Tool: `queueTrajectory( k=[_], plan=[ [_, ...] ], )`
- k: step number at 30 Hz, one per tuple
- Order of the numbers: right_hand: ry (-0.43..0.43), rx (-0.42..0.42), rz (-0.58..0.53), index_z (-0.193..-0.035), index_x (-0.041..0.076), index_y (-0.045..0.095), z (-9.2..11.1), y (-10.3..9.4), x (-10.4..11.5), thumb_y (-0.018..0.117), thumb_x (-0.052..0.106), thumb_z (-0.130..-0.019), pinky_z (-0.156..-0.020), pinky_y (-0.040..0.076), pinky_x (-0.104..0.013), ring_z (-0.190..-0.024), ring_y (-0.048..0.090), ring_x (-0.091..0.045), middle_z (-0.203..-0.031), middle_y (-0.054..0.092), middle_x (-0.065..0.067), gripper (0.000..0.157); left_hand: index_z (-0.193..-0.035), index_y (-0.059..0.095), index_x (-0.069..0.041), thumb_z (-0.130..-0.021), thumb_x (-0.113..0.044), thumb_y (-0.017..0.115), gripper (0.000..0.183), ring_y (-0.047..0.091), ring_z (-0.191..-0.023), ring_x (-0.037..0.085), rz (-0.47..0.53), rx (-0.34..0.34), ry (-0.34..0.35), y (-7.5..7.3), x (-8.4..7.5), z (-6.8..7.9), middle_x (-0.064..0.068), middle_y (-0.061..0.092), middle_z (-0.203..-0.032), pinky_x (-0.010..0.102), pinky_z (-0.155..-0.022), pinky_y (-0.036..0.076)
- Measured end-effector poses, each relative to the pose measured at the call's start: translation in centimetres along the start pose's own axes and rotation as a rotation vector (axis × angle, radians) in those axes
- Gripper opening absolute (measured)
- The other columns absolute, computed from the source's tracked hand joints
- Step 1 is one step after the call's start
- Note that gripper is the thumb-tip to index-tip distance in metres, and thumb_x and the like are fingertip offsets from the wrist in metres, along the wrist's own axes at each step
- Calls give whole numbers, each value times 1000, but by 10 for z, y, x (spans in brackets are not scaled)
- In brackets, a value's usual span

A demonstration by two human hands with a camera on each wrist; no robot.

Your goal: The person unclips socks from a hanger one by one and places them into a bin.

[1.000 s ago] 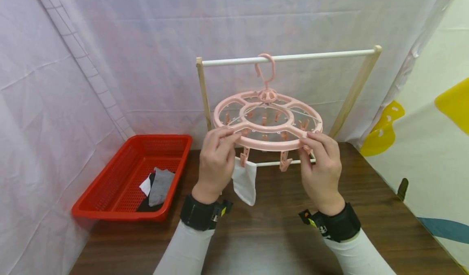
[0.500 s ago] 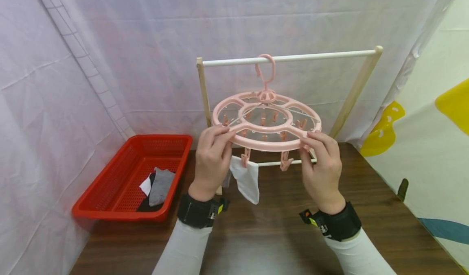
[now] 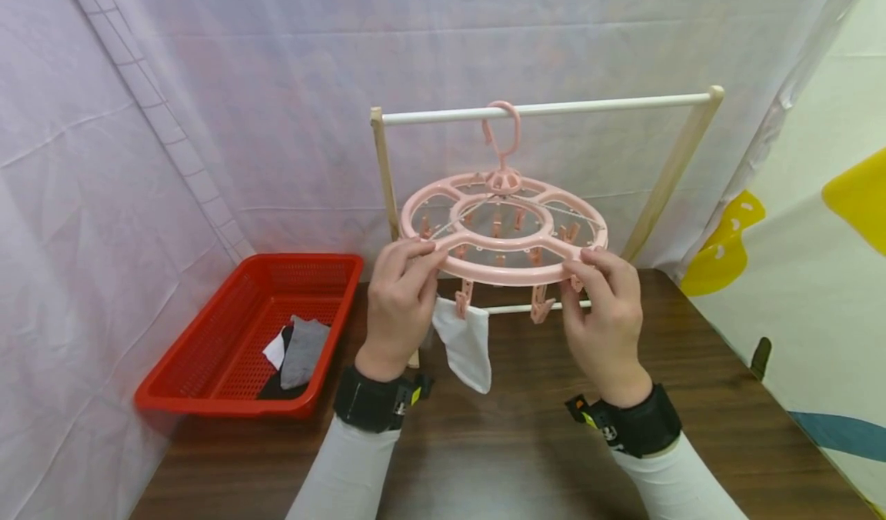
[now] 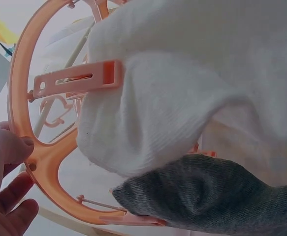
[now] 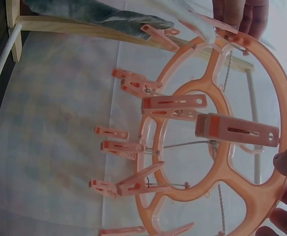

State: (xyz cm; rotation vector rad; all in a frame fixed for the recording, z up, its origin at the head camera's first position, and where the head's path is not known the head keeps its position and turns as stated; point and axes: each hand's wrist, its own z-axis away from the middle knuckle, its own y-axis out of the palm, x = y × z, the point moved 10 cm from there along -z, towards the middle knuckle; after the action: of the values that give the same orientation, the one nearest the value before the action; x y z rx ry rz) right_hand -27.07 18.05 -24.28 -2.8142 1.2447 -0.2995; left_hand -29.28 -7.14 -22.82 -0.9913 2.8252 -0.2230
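Both hands hold the front rim of a round pink clip hanger (image 3: 512, 275), whose hook hangs over a white rail. My left hand (image 3: 401, 301) pinches the rim's left side, and my right hand (image 3: 609, 324) pinches its right side. A white sock (image 3: 465, 351) dangles from a clip near the left hand. In the left wrist view a pink clip (image 4: 79, 81) grips the white sock, and a dark grey sock (image 4: 197, 196) hangs beside it. The right wrist view shows several pink clips (image 5: 237, 130) with nothing in them. The left hand mostly hides the grey sock in the head view.
A red plastic basket (image 3: 228, 408) stands at the left with grey (image 3: 304, 351), black and white cloth pieces inside. The white rail (image 3: 609, 106) runs between wooden posts (image 3: 674, 170) on the brown table (image 3: 512, 451). Pale fabric walls surround it.
Over the last second my left hand and the hanger have shifted slightly left. The white sock has swung a little right. My right fingers have slid slightly left on the rim.
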Motion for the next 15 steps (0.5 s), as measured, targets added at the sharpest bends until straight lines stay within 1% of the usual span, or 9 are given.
queueTrajectory(
  k=[6,11,15],
  plan=[
    [-30,-24,-9,-98,0,70,-1,0,9,76,-2,-77,-95,44,-45,-106,56,-43,-108,63,-25,22,-102,76,-7,-87,1,63,20,60,-106,32,-14,17,-13,1,0,1,14,67,-105,37,-99,45],
    [-43,-44,-15,-97,-1,71,-2,-1,13,74,0,-79,-95,44,-46,-105,56,-43,-108,63,-25,19,-102,76,-9,-86,4,62,25,59,-105,32,-16,20,-8,1,-2,1,14,67,-104,39,-96,46],
    [-51,-38,-18,-99,-1,70,-2,-1,16,73,0,-80,-93,44,-47,-105,56,-43,-108,63,-25,19,-102,76,-10,-86,4,61,26,59,-104,32,-23,27,-9,2,-5,1,13,67,-103,39,-94,47]
  ],
)
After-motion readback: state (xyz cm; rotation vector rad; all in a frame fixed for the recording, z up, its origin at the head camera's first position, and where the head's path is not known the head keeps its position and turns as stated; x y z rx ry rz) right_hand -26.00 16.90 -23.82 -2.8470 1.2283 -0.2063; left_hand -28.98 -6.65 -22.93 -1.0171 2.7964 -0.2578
